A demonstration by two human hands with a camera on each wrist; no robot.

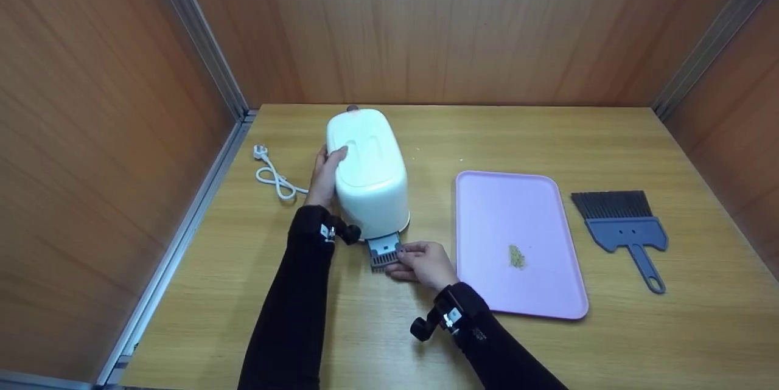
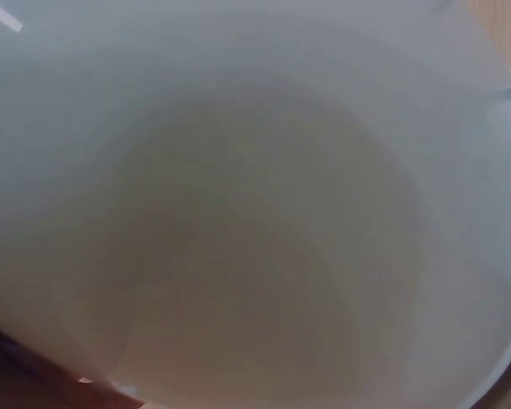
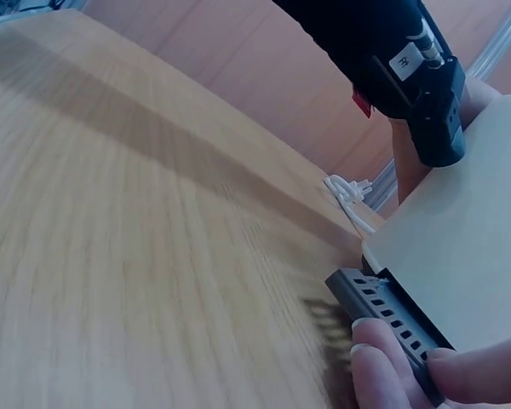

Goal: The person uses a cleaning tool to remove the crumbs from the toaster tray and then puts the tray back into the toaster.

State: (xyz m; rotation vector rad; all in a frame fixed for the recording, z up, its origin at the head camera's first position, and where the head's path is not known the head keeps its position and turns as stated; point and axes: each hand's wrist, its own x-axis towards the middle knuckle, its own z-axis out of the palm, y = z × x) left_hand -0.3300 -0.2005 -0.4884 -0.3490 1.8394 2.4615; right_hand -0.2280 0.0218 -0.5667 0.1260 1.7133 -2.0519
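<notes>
A white, rounded appliance (image 1: 370,177), much like a lidded toaster, stands left of the table's middle. My left hand (image 1: 325,174) grips its left side, thumb over the top edge and fingers down the side. In the left wrist view the pale wall of the appliance (image 2: 264,213) fills almost everything. From the near end sticks out a grey slotted crumb tray (image 1: 384,250), partly drawn out. My right hand (image 1: 426,265) pinches its right corner between thumb and fingers. The right wrist view shows the slots of the crumb tray (image 3: 383,311) close by, above the table.
To the right lies a lilac tray (image 1: 511,201) with a small heap of yellowish-green crumbs (image 1: 517,257) on it. Beyond it is a blue-grey hand brush (image 1: 630,232). A white cord with plug (image 1: 277,177) lies at the left. Wooden panels (image 1: 450,25) enclose the table.
</notes>
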